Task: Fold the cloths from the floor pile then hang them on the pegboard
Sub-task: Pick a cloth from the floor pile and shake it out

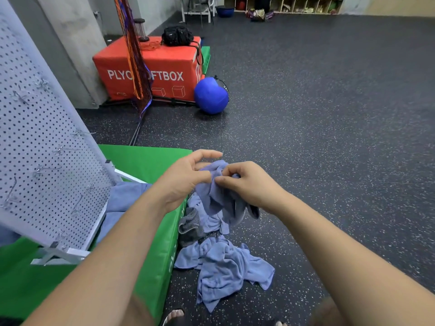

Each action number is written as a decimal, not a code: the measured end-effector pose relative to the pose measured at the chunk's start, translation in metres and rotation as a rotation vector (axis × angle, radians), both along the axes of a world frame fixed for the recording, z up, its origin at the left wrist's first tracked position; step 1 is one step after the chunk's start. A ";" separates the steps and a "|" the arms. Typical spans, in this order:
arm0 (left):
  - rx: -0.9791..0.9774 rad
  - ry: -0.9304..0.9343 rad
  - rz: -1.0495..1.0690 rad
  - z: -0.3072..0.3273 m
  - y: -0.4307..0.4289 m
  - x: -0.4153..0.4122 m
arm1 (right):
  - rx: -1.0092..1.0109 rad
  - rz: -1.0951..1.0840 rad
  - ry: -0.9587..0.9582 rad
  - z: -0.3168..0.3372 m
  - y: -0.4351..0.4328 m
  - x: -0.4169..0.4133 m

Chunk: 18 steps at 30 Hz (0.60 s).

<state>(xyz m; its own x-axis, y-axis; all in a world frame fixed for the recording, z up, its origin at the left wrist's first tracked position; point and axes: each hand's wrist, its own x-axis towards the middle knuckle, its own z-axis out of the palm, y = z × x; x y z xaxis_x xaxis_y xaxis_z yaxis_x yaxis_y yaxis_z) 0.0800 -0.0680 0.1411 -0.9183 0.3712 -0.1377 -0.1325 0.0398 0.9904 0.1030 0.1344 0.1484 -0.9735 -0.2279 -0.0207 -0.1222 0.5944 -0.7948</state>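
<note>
A crumpled blue cloth (217,196) hangs in the air between my two hands. My right hand (247,184) pinches its top edge with curled fingers. My left hand (186,177) touches the cloth at the same spot, thumb against the fabric and fingers spread loosely above it. Below them lies the floor pile (223,264) of several blue cloths and one grey cloth (189,227), beside a green mat. The white pegboard (47,147) with metal hooks stands tilted at the left on the green mat (150,161).
A folded blue cloth (124,198) lies on the green mat behind the pegboard's foot. An orange plyo box (164,67), a blue ball (210,95) and hanging ropes (134,55) stand farther back. Dark speckled floor (329,114) stretches to the right. My foot (175,316) shows at the bottom.
</note>
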 end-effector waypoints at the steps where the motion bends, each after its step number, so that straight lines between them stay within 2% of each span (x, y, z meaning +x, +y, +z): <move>1: 0.007 0.018 -0.001 0.000 -0.001 -0.001 | -0.052 -0.017 -0.022 0.001 0.003 -0.001; 5: 0.019 0.106 0.120 0.003 -0.002 -0.002 | -0.192 -0.027 -0.071 0.001 0.013 -0.004; 8: -0.053 0.198 0.231 0.006 0.001 -0.001 | -0.349 -0.027 -0.150 0.000 0.015 -0.006; 12: -0.146 0.281 0.267 0.010 0.006 0.003 | -0.585 -0.029 -0.284 -0.001 0.015 -0.009; 18: -0.147 0.397 0.267 0.014 0.005 0.007 | -0.670 -0.070 -0.341 -0.002 0.014 -0.010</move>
<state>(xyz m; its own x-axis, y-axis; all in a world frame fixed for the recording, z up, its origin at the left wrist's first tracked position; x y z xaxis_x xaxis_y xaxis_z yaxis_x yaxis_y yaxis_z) 0.0866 -0.0626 0.1548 -0.9709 0.1188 0.2080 0.2285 0.1990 0.9530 0.0931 0.1485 0.1464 -0.9507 -0.2355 -0.2019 0.2153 -0.0322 -0.9760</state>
